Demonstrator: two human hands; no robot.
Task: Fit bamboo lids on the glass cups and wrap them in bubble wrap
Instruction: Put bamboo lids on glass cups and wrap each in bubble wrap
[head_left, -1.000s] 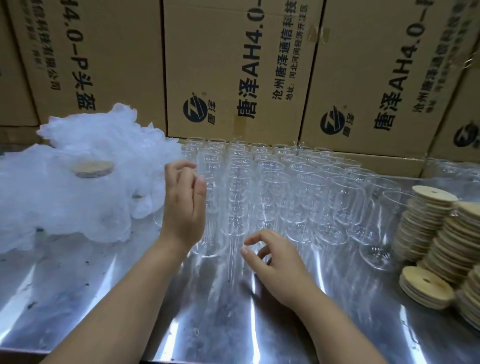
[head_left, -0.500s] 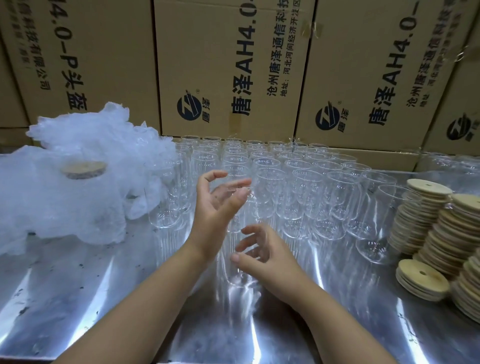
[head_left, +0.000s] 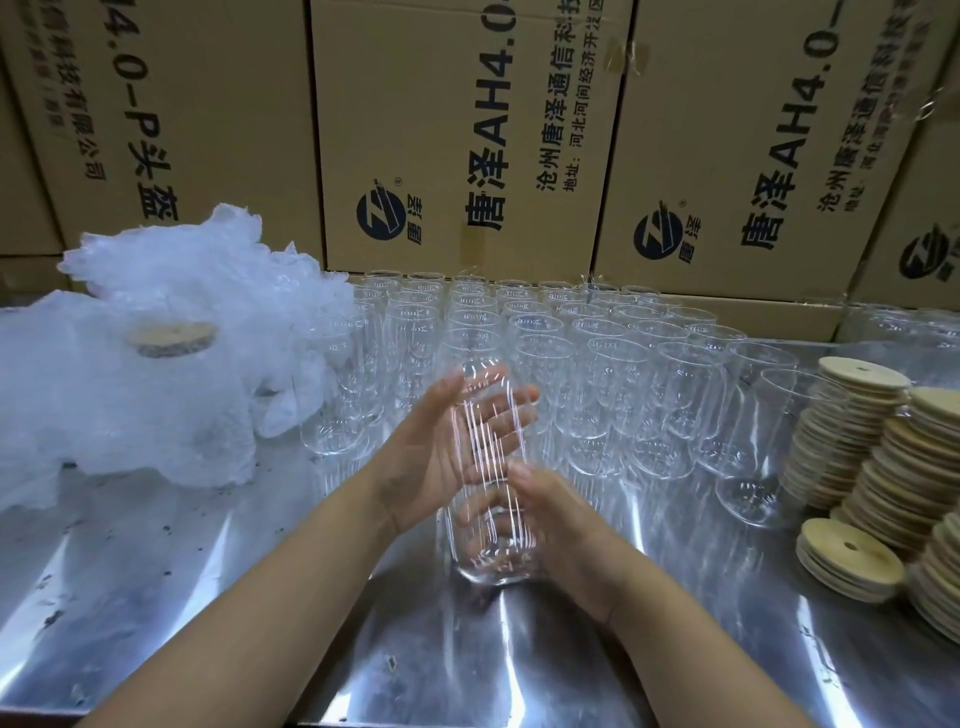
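Glass cup (head_left: 493, 564) clear, ribbed; left hand (head_left: 436, 462) fingers straight; right hand (head_left: 566, 530) fingers grip it.

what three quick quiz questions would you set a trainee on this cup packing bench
1. True or false: the glass cup between the hands already has a bamboo lid on it.
2. Pick one: relative to the rows of cups, the bamboo lid stacks stand A) left, B) right, C) behind.
3. Short answer: the left hand lies with straight fingers against the cup; what does the right hand do?

Key: 1 false; 2 B; 3 it curls round the cup's lower part.
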